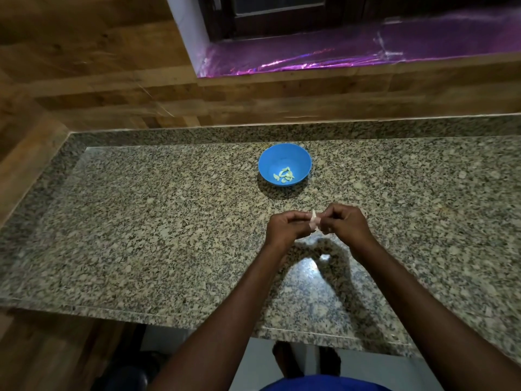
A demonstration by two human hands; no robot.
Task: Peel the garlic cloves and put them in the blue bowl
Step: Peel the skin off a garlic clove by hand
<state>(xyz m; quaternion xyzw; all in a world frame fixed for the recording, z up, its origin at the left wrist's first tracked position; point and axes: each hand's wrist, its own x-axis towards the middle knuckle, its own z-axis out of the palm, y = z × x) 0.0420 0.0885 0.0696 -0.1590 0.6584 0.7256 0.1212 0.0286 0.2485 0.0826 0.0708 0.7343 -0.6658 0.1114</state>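
- Head view shows the person's left hand (286, 227) and right hand (345, 222) raised over the speckled grey granite countertop (141, 221), fingers of both curled in and pinching one small pale papery-skinned garlic clove (399, 223) held between them.
- That clove sits in the air between the two sets of fingertips, nearer the person than the round blue plastic bowl (285, 164), which stands on the counter well apart from the hands.
- Several pale yellow-green peeled cloves (284, 175) already lie at the bottom of the bowl, so the task looks partly done.
- Its long axis appears roughly upright, tilted slightly: a thin pale tip of skin points up and away from the person, the broader end down. Which end is the root cannot be told.
- To peel well, one hand should probably steady the body of the clove while the other catches the loose skin at the tip and strips it along the long axis.
- Pinching too hard could bruise the clove or let it slip out onto the counter.
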